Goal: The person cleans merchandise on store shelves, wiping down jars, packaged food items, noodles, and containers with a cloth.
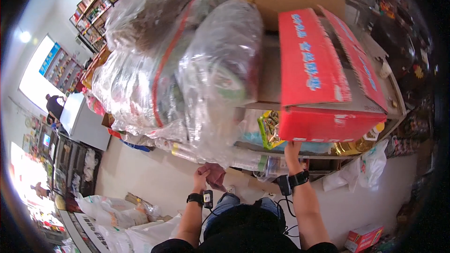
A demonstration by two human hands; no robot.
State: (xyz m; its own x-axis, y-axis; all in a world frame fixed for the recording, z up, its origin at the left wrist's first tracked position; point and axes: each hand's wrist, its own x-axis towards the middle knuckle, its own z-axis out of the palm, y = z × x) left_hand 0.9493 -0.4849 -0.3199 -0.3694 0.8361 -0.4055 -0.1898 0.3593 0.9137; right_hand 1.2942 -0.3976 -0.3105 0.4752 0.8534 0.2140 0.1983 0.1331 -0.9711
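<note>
My left hand (pixel 201 177) grips a crumpled maroon cloth (pixel 215 175) below the shelf edge. My right hand (pixel 293 149) is up against the lower front edge of a red cardboard box (pixel 330 124). Its fingers are hidden by the box, so their grip does not show. Blue writing marks the box's raised flaps. Just left of the box lies a yellow-and-green food packet (pixel 270 130). Bottles of yellow oil (pixel 355 146) are partly covered by the box's right lower side.
Large plastic-wrapped bundles (pixel 218 59) crowd the shelf on the left. Behind the red box stands a brown carton (pixel 299 1). White plastic bags (pixel 358 170) hang at the right; white sacks (pixel 112 211) lie lower left. A person (pixel 54 107) is near a white freezer (pixel 86 123).
</note>
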